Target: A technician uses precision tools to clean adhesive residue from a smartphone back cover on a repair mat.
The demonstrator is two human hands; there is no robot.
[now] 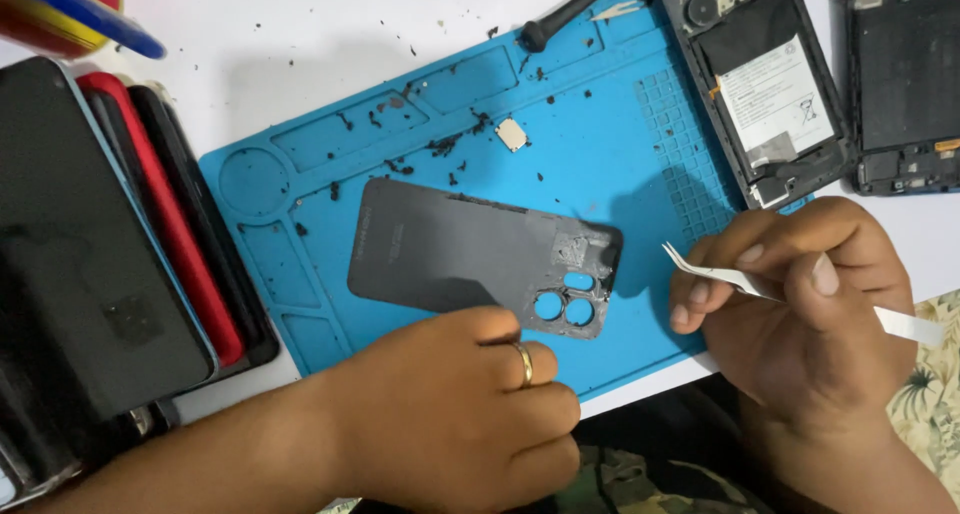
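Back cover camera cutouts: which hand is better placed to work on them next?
Likely right hand: it holds the tweezers, tips aimed toward the back cover. Left hand rests at the cover's near edge.

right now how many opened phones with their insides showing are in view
2. One opened phone lies at the top right corner of the blue mat; a second sits right of it, cut off by the frame edge. More may lie outside the view.

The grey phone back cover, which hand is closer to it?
Left. The left hand touches the grey back cover's near edge; the right hand, holding tweezers, is off to its right, apart.
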